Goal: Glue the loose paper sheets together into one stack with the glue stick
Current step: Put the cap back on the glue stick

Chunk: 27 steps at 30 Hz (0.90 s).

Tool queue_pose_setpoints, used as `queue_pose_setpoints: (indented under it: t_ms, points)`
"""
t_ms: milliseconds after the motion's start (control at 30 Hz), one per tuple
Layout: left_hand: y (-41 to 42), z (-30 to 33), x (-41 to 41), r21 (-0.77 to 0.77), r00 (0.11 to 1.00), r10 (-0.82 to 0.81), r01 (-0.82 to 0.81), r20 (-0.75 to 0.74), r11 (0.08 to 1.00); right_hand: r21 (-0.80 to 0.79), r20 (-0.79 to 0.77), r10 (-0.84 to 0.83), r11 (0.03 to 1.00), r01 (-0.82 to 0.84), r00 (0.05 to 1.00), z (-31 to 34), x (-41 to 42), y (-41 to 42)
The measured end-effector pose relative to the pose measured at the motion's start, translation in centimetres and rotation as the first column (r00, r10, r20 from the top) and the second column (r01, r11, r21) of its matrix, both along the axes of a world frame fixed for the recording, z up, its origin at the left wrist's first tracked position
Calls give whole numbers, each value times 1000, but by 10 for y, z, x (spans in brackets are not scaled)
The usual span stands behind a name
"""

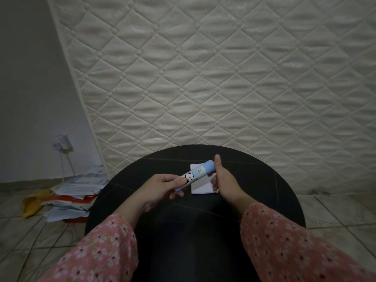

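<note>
A glue stick [195, 174], white with a panda picture and a light blue cap, is held slanted above a round black table [264, 180]. My left hand [162, 187] grips its lower body. My right hand [223, 181] wraps the blue cap end, thumb up. Beneath the stick lies a small stack of white lined paper sheets [203, 188], partly hidden by both hands and the stick.
A quilted white mattress [223, 68] leans upright behind the table. On the tiled floor to the left sits a messy pile of papers and envelopes [75, 192] with a yellow item [32, 202]. A wall socket [62, 142] with a cable is on the left wall.
</note>
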<state>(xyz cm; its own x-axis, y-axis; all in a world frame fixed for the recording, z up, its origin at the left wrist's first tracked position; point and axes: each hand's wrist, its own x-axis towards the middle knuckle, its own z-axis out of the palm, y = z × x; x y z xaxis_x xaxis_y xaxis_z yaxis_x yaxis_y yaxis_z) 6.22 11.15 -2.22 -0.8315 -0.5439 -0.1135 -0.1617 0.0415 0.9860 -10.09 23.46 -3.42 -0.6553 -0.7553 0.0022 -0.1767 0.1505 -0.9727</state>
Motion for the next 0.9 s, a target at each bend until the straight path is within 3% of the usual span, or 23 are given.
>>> queue_pose_setpoints:
  t_ms: [100,200,267,400,533,700,800,900]
  points:
    - [-1,2,3,13,1000,0,0,8,1000,-116,-126,49,991,-64,991,-8,-3,5]
    - [-2,0,6,15,1000,-1,1,11,1000,-35,-266,136,988,-150,954,-12,-11,10]
    - [0,-1,7,-2,1000,-3,3,27,1000,51,-247,189,982,-183,950,-12,-14,12]
    - [0,4,4,-25,1000,6,-6,5,1000,54,-148,186,982,-180,971,-6,-13,11]
    - [-2,11,1,-77,999,37,-38,-10,996,119,-185,143,985,-122,972,-4,-11,3]
    - [1,9,-2,-41,998,45,-46,-41,998,42,-115,104,994,-100,988,4,-6,-1]
    - [-3,10,3,-12,999,41,-41,-33,999,63,-155,43,997,-33,987,1,-3,-4]
    - [-6,9,7,31,998,56,-55,-34,998,-29,-76,16,999,-18,997,-4,-3,-1]
